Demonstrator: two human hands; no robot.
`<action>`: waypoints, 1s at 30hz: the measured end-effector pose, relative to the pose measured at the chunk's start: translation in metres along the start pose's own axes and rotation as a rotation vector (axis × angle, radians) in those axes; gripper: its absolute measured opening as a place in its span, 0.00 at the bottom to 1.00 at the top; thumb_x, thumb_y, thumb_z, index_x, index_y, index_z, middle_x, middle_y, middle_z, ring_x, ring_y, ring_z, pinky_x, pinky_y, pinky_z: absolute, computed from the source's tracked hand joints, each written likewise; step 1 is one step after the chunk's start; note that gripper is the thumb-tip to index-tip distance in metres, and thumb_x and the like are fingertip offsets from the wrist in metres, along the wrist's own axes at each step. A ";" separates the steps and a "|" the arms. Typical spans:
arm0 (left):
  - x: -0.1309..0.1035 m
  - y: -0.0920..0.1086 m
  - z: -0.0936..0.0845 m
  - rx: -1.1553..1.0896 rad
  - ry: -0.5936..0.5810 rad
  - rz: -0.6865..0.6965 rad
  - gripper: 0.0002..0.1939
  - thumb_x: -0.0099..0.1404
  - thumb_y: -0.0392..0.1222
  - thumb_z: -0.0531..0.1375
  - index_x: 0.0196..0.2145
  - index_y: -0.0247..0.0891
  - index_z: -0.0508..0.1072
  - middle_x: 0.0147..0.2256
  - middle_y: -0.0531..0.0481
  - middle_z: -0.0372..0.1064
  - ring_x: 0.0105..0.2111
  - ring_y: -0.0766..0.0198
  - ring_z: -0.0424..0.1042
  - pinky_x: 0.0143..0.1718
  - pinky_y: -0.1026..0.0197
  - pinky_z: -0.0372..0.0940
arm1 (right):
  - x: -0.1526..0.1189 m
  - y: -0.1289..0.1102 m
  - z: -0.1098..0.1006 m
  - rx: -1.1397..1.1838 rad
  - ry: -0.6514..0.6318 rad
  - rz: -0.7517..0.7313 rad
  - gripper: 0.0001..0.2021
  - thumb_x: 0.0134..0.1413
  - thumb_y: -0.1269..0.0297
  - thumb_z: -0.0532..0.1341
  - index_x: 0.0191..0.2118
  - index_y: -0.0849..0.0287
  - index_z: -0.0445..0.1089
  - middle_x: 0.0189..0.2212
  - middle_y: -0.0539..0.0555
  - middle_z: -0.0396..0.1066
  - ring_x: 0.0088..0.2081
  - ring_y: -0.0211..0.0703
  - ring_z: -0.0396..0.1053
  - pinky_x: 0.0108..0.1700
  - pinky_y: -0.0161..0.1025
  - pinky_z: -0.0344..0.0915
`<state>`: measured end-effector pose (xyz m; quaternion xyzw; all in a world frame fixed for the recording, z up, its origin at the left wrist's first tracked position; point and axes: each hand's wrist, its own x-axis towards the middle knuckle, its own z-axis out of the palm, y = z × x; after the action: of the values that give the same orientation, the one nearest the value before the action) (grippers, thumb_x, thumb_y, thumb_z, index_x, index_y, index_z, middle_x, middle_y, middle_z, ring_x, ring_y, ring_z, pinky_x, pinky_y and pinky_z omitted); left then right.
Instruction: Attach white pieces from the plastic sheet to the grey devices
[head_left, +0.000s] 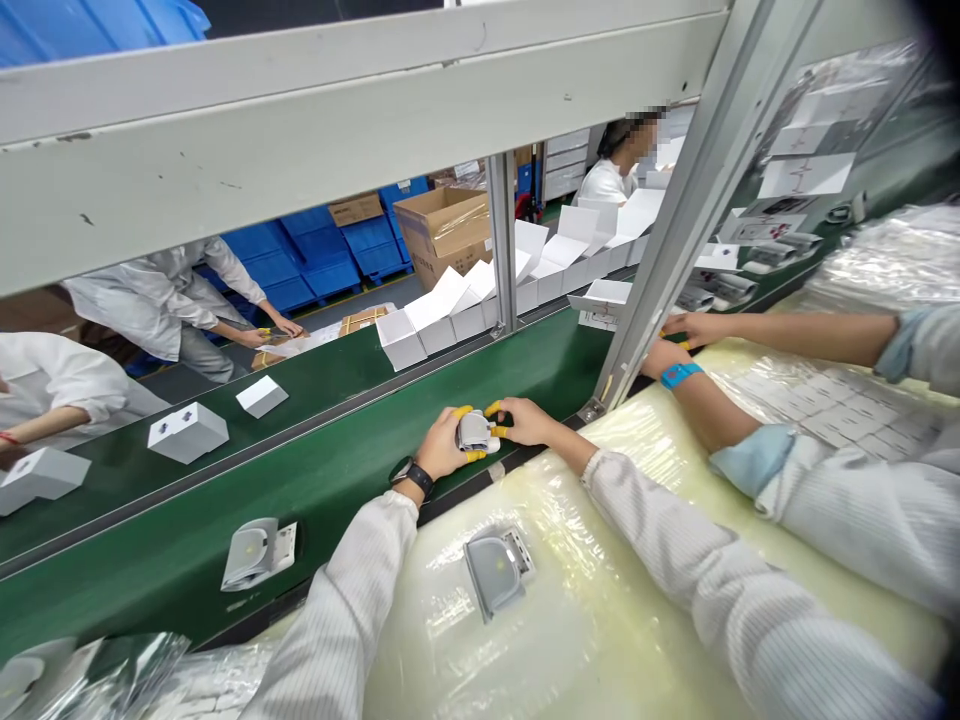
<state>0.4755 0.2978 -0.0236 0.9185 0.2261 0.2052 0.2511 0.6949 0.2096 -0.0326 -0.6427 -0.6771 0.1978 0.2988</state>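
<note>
My left hand (441,447), with a dark watch and yellow finger covers, is closed around the left side of a wrist blood pressure monitor (472,432) with a grey cuff. My right hand (525,422), also with yellow finger covers, pinches the right edge of that monitor. Both hands hold it over the near green conveyor belt (360,440). On the film-wrapped stack in front of me lies a second monitor (499,570), cuff up. Further left on the belt rests a third monitor (259,553).
A co-worker's hands (679,340) work at my right, near white printed boxes (604,300). A metal post (675,220) and an overhead beam (360,120) frame the belt. Across it stand open white boxes (457,310) and other people. Plastic-wrapped goods (210,680) sit at lower left.
</note>
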 end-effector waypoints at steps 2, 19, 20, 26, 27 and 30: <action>0.006 0.001 0.005 0.002 -0.009 0.001 0.38 0.50 0.48 0.72 0.56 0.39 0.66 0.52 0.43 0.64 0.52 0.50 0.69 0.54 0.50 0.66 | 0.003 0.003 -0.002 0.005 0.013 0.104 0.31 0.48 0.62 0.70 0.60 0.57 0.67 0.35 0.51 0.71 0.30 0.38 0.64 0.32 0.34 0.58; -0.325 0.134 -0.148 -0.151 0.689 -0.528 0.14 0.67 0.46 0.61 0.47 0.38 0.75 0.39 0.45 0.76 0.40 0.58 0.77 0.49 0.51 0.70 | -0.105 -0.190 -0.026 0.427 0.331 -0.309 0.09 0.55 0.58 0.67 0.33 0.58 0.70 0.25 0.50 0.67 0.25 0.37 0.63 0.27 0.35 0.61; -0.356 0.130 -0.148 -0.112 0.769 -0.600 0.14 0.66 0.46 0.60 0.46 0.37 0.75 0.38 0.45 0.76 0.39 0.57 0.77 0.49 0.51 0.70 | -0.117 -0.215 -0.017 0.440 0.166 -0.369 0.09 0.54 0.59 0.67 0.32 0.58 0.70 0.25 0.50 0.67 0.25 0.37 0.62 0.27 0.35 0.61; -0.428 0.111 -0.128 -0.016 0.591 -0.539 0.12 0.66 0.43 0.59 0.46 0.40 0.75 0.45 0.46 0.74 0.47 0.56 0.74 0.53 0.50 0.67 | -0.153 -0.304 0.085 0.424 -0.440 -0.500 0.05 0.57 0.68 0.61 0.38 0.60 0.73 0.29 0.50 0.70 0.28 0.37 0.65 0.31 0.34 0.61; -0.428 0.111 -0.125 0.024 0.529 -0.496 0.11 0.66 0.42 0.59 0.46 0.41 0.74 0.46 0.46 0.73 0.49 0.55 0.73 0.54 0.50 0.67 | -0.153 -0.311 0.105 0.395 -0.458 -0.505 0.06 0.55 0.69 0.62 0.39 0.60 0.73 0.28 0.50 0.70 0.28 0.36 0.64 0.31 0.33 0.60; -0.428 0.111 -0.119 0.148 0.398 -0.405 0.18 0.65 0.40 0.59 0.53 0.42 0.70 0.53 0.45 0.69 0.55 0.53 0.68 0.59 0.48 0.64 | -0.147 -0.327 0.158 0.335 -0.415 -0.488 0.05 0.51 0.71 0.64 0.36 0.61 0.73 0.26 0.48 0.68 0.27 0.36 0.63 0.32 0.33 0.59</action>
<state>0.1037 0.0341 0.0197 0.8123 0.4639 0.3101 0.1699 0.3438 0.0518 0.0413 -0.3505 -0.8150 0.3553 0.2945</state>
